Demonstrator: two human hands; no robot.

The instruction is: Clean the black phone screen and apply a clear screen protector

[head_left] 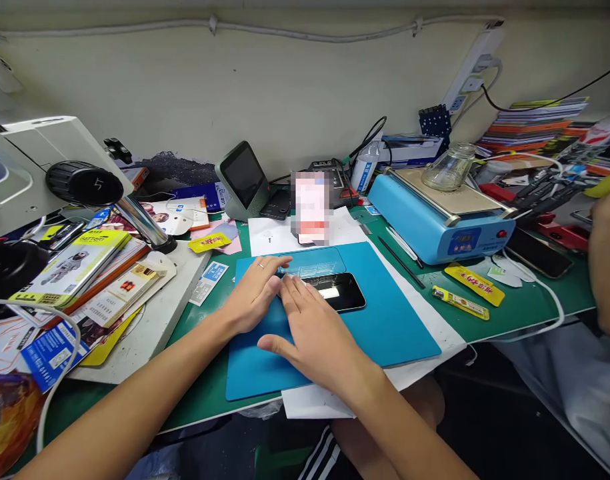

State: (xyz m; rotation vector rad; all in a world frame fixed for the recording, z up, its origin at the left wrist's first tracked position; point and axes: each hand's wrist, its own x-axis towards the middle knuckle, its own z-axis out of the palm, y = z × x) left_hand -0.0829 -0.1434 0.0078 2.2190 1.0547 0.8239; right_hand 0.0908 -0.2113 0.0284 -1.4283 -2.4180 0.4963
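A black smartphone [341, 291] lies face up on a blue work mat [385, 320] at the middle of the desk. My left hand [255, 293] rests flat on the mat at the phone's left end, fingers stretched out toward it, a ring on one finger. My right hand [312, 333] lies flat beside it, fingers extended onto the phone's near-left corner. Neither hand grips anything. A clear ridged strip [309, 269] sits just behind the phone on the mat.
A blue heating plate [435, 217] with a glass jar [449, 167] stands at the right. A small screen device [241, 179] is at the back. Yellow packets [467, 293] lie right of the mat. Packaging [69, 267] clutters the left. Another person's arm [607, 260] enters at the right edge.
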